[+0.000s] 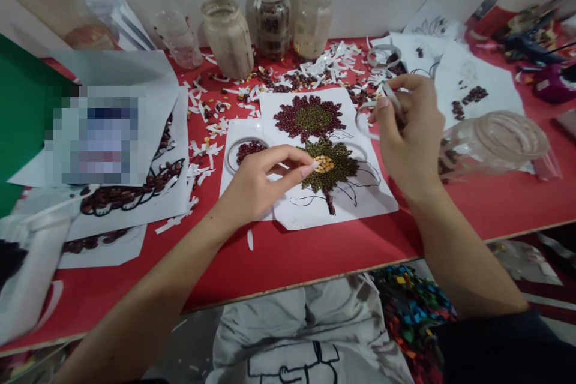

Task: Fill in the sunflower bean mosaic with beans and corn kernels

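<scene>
My left hand (265,183) reaches over a sheet of paper (292,216) bearing two bean flowers. Its thumb and forefinger are pinched at the yellow kernels (324,163) in the centre of the lower, green bean flower (342,171); something small and pale at the fingertips is unclear. Above that flower is a dark red bean flower (281,115) with a green centre. My right hand (411,132) is raised at the sheet's right side, fingers closed on a curled whitish strip (360,120). Red beans (248,150) lie in a shallow round lid just behind my left hand.
Glass jars (228,39) stand along the wall, amid paper shreds (342,60) and loose beans. A clear jar (508,144) lies on its side at the right. Papers with bean pictures (135,192) are stacked left. The red table's front edge (288,282) is near my lap.
</scene>
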A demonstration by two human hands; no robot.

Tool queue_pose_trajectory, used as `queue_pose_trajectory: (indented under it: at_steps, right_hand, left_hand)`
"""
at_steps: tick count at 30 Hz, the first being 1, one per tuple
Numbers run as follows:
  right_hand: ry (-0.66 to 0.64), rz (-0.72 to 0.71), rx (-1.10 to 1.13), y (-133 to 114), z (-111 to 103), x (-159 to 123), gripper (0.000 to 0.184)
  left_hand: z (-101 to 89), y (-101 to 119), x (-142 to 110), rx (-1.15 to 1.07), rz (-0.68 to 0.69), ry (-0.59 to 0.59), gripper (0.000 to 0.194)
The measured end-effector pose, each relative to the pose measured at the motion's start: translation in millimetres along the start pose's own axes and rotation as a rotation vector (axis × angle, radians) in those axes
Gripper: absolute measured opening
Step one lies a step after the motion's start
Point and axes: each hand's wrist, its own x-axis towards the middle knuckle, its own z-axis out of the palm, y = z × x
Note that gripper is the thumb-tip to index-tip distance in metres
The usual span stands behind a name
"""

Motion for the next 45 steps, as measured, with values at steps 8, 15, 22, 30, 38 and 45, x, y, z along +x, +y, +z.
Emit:
queue_pose_trajectory:
  at_steps: [8, 15, 22, 30, 38, 45]
  right_hand:
    - [-0.196, 0.006, 0.561, -14, 8, -6, 0.011]
    - [-0.462, 0.13, 0.832, -25, 12, -15, 0.017]
    - [-0.65, 0.225, 0.901, -26, 6, -12, 0.02]
    - [-0.785, 0.176, 0.928, -28, -4, -13, 0.047]
    - [-0.054, -0.022, 0.097, -19, -6, -3, 0.013]
    - [-0.281, 0.044, -0.653, 15, -2, -2, 0.016]
  left_hand:
    - [9.0, -14, 0, -0.086, 0.051, 0.146, 0.045]
    - [15.8, -7, -4, -0.13, 0.034, 0.189, 0.032]
    - [11.9, -4, -4, -0.159, 0.046, 0.159, 0.032]
    - [12.1, -1, -7, -0.117, 0.108, 0.115, 0.034]
    - [5.2, -5, -2, -0.434, -0.102, 0.079, 0.034]
    - [2.3, -6, -1, -0.6, -0.306, -0.026, 0.023]
